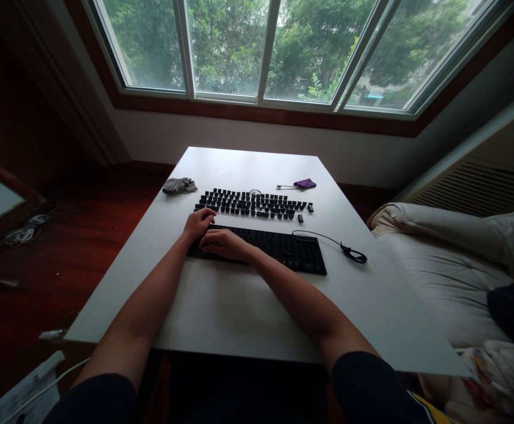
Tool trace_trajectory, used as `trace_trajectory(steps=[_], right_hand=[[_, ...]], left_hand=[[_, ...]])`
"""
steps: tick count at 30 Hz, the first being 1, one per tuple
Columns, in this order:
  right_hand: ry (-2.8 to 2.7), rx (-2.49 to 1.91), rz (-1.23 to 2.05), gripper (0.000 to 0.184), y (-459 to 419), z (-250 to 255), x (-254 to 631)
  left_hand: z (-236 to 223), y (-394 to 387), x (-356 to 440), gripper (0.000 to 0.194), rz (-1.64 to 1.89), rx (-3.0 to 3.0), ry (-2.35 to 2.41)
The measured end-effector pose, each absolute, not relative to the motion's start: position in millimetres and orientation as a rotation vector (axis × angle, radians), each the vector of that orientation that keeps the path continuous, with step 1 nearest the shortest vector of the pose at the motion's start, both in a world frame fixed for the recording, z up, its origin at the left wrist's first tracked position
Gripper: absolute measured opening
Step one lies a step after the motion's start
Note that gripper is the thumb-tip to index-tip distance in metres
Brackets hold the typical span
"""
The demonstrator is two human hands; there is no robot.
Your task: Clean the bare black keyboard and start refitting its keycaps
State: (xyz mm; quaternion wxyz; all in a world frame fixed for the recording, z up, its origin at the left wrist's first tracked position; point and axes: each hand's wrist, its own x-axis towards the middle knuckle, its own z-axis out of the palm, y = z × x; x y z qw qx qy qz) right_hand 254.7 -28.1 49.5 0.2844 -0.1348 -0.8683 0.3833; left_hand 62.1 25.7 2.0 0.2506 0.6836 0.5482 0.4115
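A black keyboard point(283, 246) lies across the white table in front of me, its left end partly covered by my hands. My left hand point(198, 224) is at the keyboard's far left corner, beside the loose keycaps. Its fingers are curled together, and anything between them is too small to tell. Over the keyboard's left end, my right hand point(224, 242) has its fingers bent down close to the keys; what the fingertips hold, if anything, is hidden. Just beyond the keyboard stand several rows of loose black keycaps point(252, 202).
The white table point(239, 306) also bears a grey crumpled cloth point(180, 186), a purple pouch point(305, 184) with a thin stick beside it, and the keyboard's coiled cable point(353, 254). A pale sofa point(438, 265) stands on the right, and a window point(230, 47) lies ahead.
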Motion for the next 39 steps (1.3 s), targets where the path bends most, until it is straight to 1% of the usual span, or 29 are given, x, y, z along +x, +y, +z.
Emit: trace_trajectory(steps=[4, 9, 12, 15, 21, 25, 31, 39], right_hand=[[-2.277, -0.374, 1.021, 0.022, -30.4, 43.6, 254.8], [-2.040, -0.493, 1.127, 0.030, -31.4, 25.3, 253.4], [-1.780, -0.528, 1.238, 0.034, -27.1, 27.6, 252.8], [-1.521, -0.580, 1.274, 0.036, -20.2, 36.7, 255.2], [-1.430, -0.728, 1.245, 0.041, -13.1, 34.3, 267.0], [-1.319, -0.805, 1.159, 0.040, -5.6, 29.2, 274.5], [-1.193, -0.779, 1.199, 0.038, 2.3, 29.1, 280.0], [-1.113, -0.693, 1.292, 0.038, 6.6, 25.2, 281.4]], left_hand=[[3.4, 23.6, 63.4, 0.022, 1.130, 1.865, 1.493], [4.2, 22.0, 63.8, 0.023, 1.108, 1.902, 1.503], [4.5, 22.2, 63.2, 0.023, 1.084, 1.944, 1.517], [4.2, 22.5, 62.9, 0.024, 1.077, 1.985, 1.503], [8.1, 20.0, 66.3, 0.022, 1.121, 1.921, 1.507], [22.3, 15.7, 74.0, 0.024, 1.164, 1.858, 1.378], [44.4, 5.6, 86.5, 0.028, 1.146, 1.735, 0.974], [41.3, 4.1, 86.7, 0.032, 1.114, 1.552, 0.913]])
